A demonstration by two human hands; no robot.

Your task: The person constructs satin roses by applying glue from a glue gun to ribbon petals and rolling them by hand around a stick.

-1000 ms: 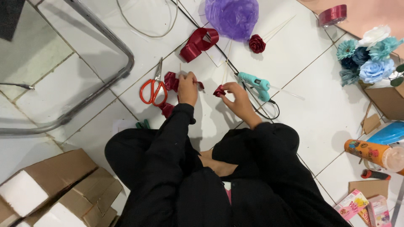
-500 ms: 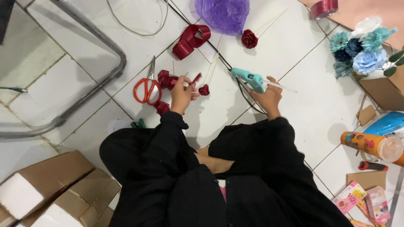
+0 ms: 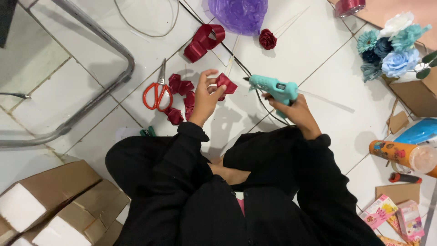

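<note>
— Two hands, both busy, seen from the head camera. See the left hand point(image 3: 205, 94)? Its fingers are pinched together on a folded piece of dark red satin ribbon point(image 3: 226, 84), held just above the white tiled floor point(image 3: 318, 50).

— And the right hand point(image 3: 296, 110) is wrapped tight round the grip of a teal plastic glue gun point(image 3: 273, 87), nozzle pointing at the ribbon piece, close but apart.

— How much room is there?

— Between the two hands, a bare stretch of tile, crossed only by a thin black cord point(image 3: 236, 61). Left of the left hand it is crowded: loose dark red ribbon folds point(image 3: 181, 91) just beside it, then red-handled scissors point(image 3: 157, 91), then the bent grey metal tube frame point(image 3: 91, 105).

— Far edge?

— A dark red ribbon loop point(image 3: 204, 42), a finished dark red ribbon rose point(image 3: 267, 39) and a crumpled purple plastic bag point(image 3: 238, 14). On the right edge, a blue and white fabric flower bunch point(image 3: 392, 45) and an orange cylindrical bottle point(image 3: 400, 155), well apart from the gun.
</note>
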